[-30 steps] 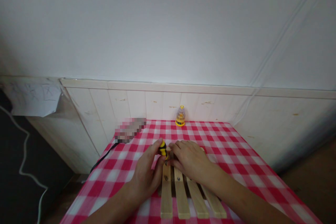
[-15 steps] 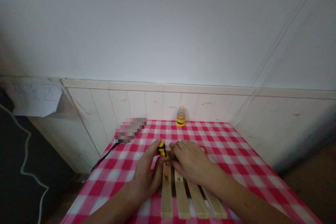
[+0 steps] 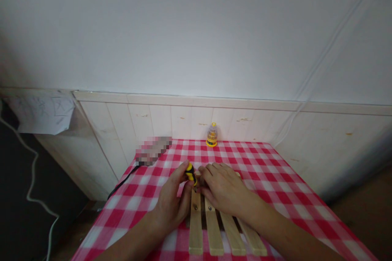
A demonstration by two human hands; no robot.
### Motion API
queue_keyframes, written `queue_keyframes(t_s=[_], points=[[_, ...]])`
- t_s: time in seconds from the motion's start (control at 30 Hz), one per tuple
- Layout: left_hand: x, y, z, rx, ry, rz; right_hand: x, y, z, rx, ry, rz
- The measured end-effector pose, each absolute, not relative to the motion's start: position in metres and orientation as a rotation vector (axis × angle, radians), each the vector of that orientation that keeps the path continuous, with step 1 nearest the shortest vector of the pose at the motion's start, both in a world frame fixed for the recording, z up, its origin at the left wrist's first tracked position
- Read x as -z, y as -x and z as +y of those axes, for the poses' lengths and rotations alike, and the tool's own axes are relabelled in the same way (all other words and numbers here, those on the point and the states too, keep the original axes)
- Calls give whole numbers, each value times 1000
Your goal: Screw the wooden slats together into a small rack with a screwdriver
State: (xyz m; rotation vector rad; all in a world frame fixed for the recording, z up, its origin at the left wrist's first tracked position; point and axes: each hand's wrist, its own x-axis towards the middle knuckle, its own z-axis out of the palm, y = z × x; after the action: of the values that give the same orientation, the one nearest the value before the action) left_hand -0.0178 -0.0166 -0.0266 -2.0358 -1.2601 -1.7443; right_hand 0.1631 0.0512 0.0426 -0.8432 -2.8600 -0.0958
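A yellow and black screwdriver is gripped in my left hand, tilted, its lower end over the leftmost slat. Beneath both hands lies a slatted wooden rack, with pale slats running towards me. My right hand rests across the upper part of the slats, fingers bent over them, its thumb and index finger close to the screwdriver's tip. Whether they pinch a screw there I cannot make out. One screw head shows in the left slat, another screw head in the slat beside it. My right hand hides the rack's far right part.
Red and white checked cloth covers the table. Against the panelled wall stands a yellow-capped clear container. A pixelated object with a black cord lies at the back left. A white cable hangs at far left.
The view has shifted very slightly. Both hands keep their places on the rack, and the screwdriver's handle leans a little differently.
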Motion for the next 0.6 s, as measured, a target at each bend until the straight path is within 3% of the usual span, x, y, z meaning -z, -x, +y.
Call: queue_keyframes(t_s=[0.6], points=[[25, 18, -15, 1841, 2039, -1355, -40, -164, 51, 137, 816, -2844]])
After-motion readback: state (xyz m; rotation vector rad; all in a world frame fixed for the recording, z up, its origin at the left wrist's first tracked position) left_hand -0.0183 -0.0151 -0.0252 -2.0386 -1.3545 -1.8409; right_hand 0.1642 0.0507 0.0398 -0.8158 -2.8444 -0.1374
